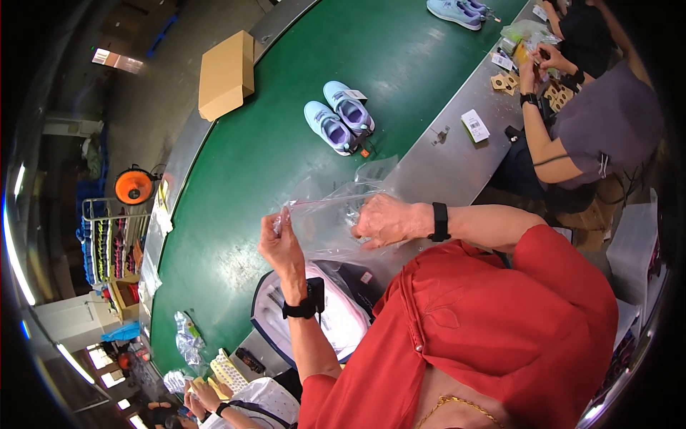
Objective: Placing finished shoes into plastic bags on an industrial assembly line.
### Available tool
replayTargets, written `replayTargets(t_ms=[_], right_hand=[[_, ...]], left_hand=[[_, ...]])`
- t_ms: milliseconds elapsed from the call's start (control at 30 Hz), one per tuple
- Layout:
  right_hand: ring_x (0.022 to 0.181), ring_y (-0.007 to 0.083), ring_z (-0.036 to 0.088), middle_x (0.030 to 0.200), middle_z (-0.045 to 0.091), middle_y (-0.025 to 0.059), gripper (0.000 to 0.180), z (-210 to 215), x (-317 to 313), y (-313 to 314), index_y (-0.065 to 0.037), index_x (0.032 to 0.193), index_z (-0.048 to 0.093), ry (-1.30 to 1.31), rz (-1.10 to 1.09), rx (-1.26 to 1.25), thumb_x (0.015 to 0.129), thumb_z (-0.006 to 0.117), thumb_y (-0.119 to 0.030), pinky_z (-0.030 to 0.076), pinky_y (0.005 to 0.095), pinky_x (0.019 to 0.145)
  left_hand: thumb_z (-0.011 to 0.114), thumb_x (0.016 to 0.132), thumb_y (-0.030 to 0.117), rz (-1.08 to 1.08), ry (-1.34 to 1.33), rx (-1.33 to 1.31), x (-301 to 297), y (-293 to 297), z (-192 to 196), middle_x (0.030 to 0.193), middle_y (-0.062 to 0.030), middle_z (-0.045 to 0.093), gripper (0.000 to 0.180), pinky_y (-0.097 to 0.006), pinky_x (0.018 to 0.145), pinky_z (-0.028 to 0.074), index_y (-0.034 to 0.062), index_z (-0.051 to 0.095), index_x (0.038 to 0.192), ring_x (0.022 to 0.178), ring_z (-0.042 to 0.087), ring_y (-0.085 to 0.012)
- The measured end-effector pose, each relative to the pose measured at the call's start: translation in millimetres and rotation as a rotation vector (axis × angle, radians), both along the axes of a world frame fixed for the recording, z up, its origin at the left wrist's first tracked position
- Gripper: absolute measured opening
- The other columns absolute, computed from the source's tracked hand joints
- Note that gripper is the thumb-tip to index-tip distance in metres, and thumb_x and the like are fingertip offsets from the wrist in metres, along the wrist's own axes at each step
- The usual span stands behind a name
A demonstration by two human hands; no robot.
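A clear plastic bag (319,227) is stretched between my two hands above the near edge of the green belt. My left hand (281,247) pinches its rim on the left, fingertips pointing up. On the right, my right hand (391,219) has curled fingers against the bag; part of the film is hidden behind them. Just below the hands sits a dark-rimmed container (334,314) with white and pinkish sheets inside, partly covered by my left forearm. Beyond the bag stands a pair of light blue shoes (337,120) with lilac linings and a tag.
The green belt (271,161) runs between metal edges. An open cardboard box (226,79) rests on its far-left edge. Another pair of blue shoes (457,11) is farther along. A white card (474,126) lies on the right ledge. Co-workers handle items at upper right and lower left.
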State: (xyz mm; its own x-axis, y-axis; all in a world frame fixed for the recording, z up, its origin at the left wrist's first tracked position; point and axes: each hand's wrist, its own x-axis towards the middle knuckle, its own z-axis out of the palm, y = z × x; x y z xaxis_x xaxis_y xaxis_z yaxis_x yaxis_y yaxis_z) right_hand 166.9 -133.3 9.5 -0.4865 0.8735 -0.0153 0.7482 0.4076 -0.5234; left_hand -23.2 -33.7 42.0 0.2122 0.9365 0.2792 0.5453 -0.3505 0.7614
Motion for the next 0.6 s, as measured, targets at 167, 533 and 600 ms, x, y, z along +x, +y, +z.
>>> replayTargets(t_ms=[167, 533, 600], right_hand=[[0.066, 0.0222, 0.062, 0.075, 0.063, 0.0106, 0.016, 23, 40, 33, -0.006, 0.092, 0.065, 0.848, -0.241, 0.147, 0.083, 0.06, -0.018, 0.048, 0.0311, 0.065], [0.093, 0.0346, 0.054, 0.092, 0.059, 0.0198, 0.061, -135, 87, 167, -0.016, 0.105, 0.064, -0.224, -0.462, -0.106, 0.062, 0.066, -0.061, 0.034, 0.0409, 0.083], [0.093, 0.0329, 0.054, 0.092, 0.059, 0.0181, 0.055, -164, 71, 175, -0.016, 0.097, 0.066, -0.32, -0.511, -0.034, 0.063, 0.066, -0.059, 0.034, 0.0407, 0.082]], left_hand=[[0.06, 0.089, 0.011, 0.066, -0.103, 0.051, -2, 42, 14, 0.058, 0.0077, 0.039, 0.013, -0.019, 0.046, 0.022, 0.0024, 0.058, 0.08, 0.054, 0.03, -0.0014], [0.058, 0.091, 0.021, 0.107, -0.129, -0.047, 32, 106, 4, 0.062, 0.0071, 0.04, 0.022, -0.019, 0.048, 0.023, 0.0032, 0.057, 0.078, 0.055, 0.031, -0.0023], [0.058, 0.091, 0.024, 0.172, -0.115, -0.155, 32, 118, -17, 0.065, 0.0067, 0.039, 0.024, -0.019, 0.051, 0.025, 0.0023, 0.056, 0.08, 0.059, 0.033, -0.0031]])
